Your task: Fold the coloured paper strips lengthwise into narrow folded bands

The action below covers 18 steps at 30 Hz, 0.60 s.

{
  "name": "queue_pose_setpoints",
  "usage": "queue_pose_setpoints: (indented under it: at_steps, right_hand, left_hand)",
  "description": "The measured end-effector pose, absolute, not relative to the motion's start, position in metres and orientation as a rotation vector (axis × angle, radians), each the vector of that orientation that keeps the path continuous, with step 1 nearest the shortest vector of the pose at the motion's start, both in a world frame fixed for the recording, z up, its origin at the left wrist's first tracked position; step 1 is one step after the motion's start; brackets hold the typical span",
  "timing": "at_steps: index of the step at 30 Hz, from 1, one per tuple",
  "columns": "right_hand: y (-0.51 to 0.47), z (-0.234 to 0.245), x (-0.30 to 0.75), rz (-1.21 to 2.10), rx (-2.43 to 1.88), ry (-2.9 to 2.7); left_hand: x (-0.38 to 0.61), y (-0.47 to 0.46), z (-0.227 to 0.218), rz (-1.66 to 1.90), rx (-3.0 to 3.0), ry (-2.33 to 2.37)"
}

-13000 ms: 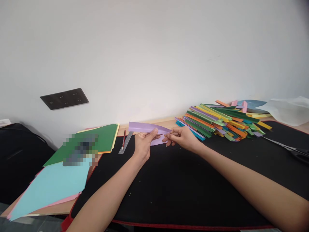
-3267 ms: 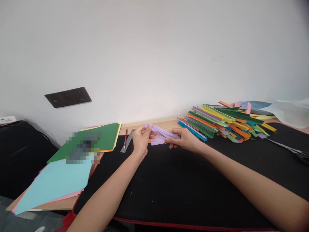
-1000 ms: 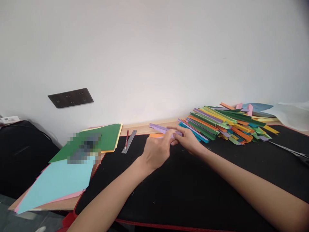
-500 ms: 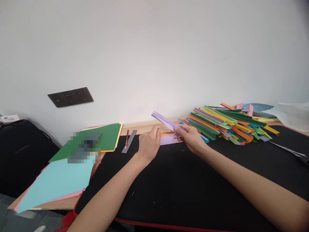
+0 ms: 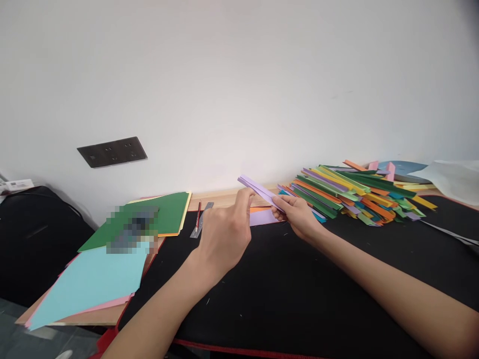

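My right hand (image 5: 295,214) pinches a folded purple paper strip (image 5: 260,188) near its lower end, thumb on top. The strip tilts up to the left, showing a lengthwise crease. My left hand (image 5: 226,229) is beside the strip's far half, its fingers curled and the index finger crooked. Its fingertips are turned away, so whatever they hold, if anything, is hidden. Behind both hands, a flat purple strip (image 5: 262,217) lies on the black mat (image 5: 284,289), with an orange strip (image 5: 256,209) showing along its far edge.
Folded coloured strips (image 5: 348,192) are heaped at right, near scissors (image 5: 454,233). A pencil (image 5: 198,214) and ruler (image 5: 195,231) lie left of my hands. Green sheets (image 5: 174,212) and light blue sheets (image 5: 90,281) are at left, beside a black bag (image 5: 37,244). A wall stands behind.
My left hand has come nearer the camera, and its index finger now overlaps the folded strip in view. My right hand keeps its hold on the strip, almost unmoved.
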State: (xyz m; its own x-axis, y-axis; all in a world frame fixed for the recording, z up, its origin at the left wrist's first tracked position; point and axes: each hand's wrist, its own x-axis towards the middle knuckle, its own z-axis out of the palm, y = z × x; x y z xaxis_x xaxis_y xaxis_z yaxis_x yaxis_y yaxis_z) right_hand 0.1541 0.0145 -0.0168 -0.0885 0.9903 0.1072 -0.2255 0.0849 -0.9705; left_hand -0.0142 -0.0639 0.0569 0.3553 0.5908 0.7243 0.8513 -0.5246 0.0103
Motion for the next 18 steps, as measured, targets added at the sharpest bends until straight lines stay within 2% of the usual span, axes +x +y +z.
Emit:
queue_pose_setpoints:
  at_steps: [5, 10, 18]
  right_hand:
    - [0.017, -0.017, 0.156, 1.404, -0.832, -1.081]
    - [0.017, -0.017, 0.157, 1.504, -0.755, -1.079]
    - [0.005, -0.014, 0.147, 1.418, -0.896, -1.609]
  left_hand:
    - [-0.022, -0.067, 0.069, -1.028, -2.272, -1.223]
    - [-0.020, -0.042, 0.048, -1.009, -2.436, -1.384]
    - [-0.020, -0.021, 0.000, -1.652, -2.739, -1.788]
